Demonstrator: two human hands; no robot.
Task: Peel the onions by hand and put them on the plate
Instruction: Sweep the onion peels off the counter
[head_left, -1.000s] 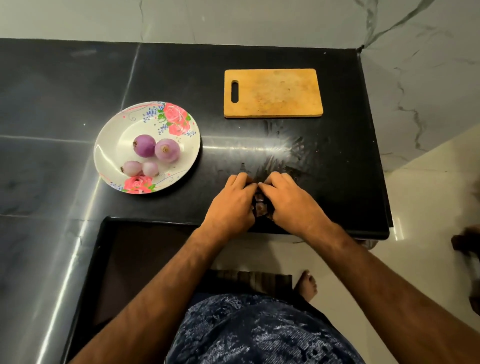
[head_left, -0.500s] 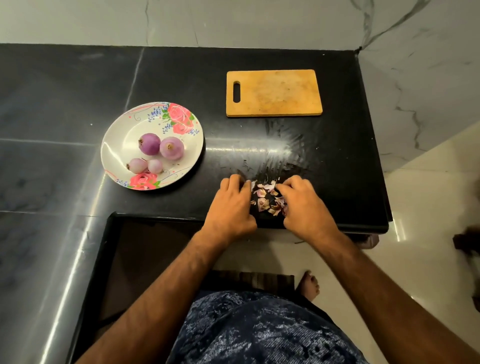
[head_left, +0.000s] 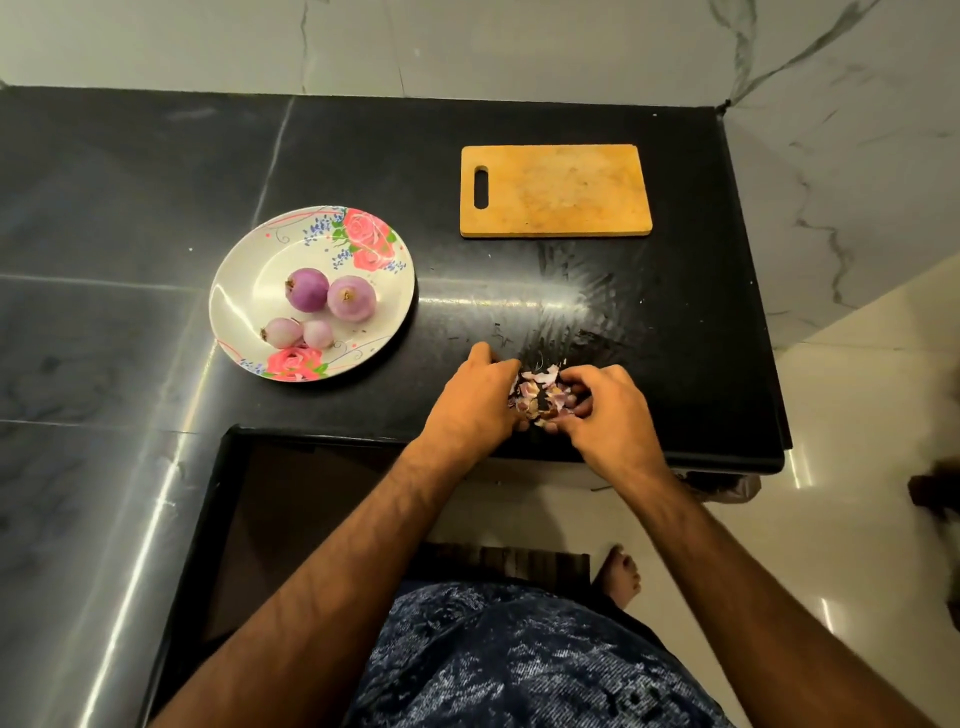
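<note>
While the left hand (head_left: 475, 402) and right hand (head_left: 610, 415) clutch the onion peels (head_left: 540, 389) in curled fingers, loose flakes may slip out. The surface (head_left: 675, 338) edge is close.

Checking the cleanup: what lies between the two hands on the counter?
In the head view, a small heap of onion peels lies between the left hand and right hand, on the black counter.

head view | high, facing steeply down | close over countertop (head_left: 156, 182)

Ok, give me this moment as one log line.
step: gathering peelings | left hand: cupped round onion skins | right hand: cupped round onion skins | plate: four peeled onions | cutting board: untouched
</note>
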